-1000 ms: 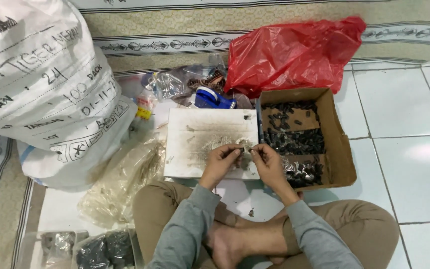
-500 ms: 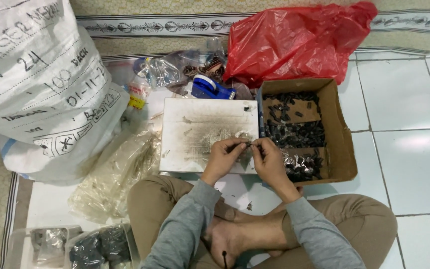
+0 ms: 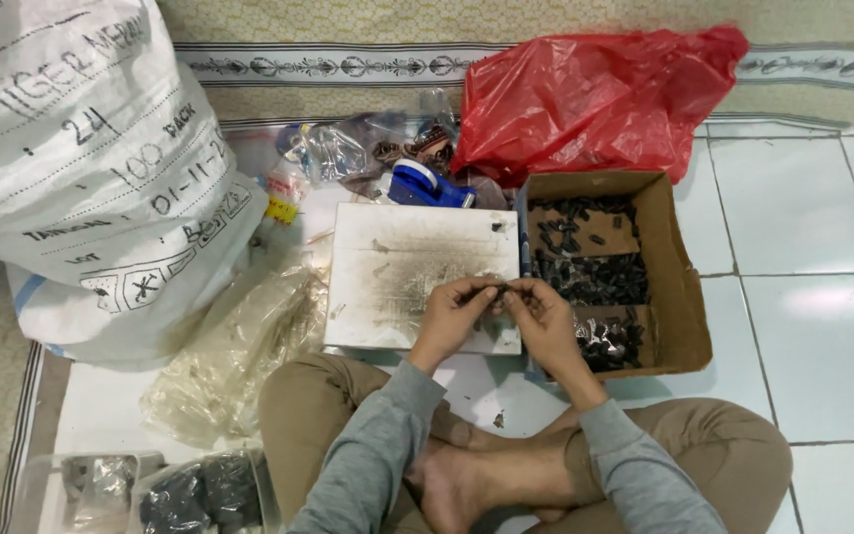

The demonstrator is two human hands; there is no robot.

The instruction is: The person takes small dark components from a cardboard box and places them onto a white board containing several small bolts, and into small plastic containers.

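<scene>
A large white sack [image 3: 81, 168] with dark lettering lies far left; a red plastic bag [image 3: 595, 99] sits behind the brown cardboard box [image 3: 684, 287] of dark parts. My left hand [image 3: 452, 316] and right hand [image 3: 546, 316] pinch one small dark part [image 3: 497, 290] together above the white board [image 3: 397, 257].

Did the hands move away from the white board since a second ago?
No. The left hand and right hand still meet over the near edge of the white board, beside the cardboard box.
</scene>
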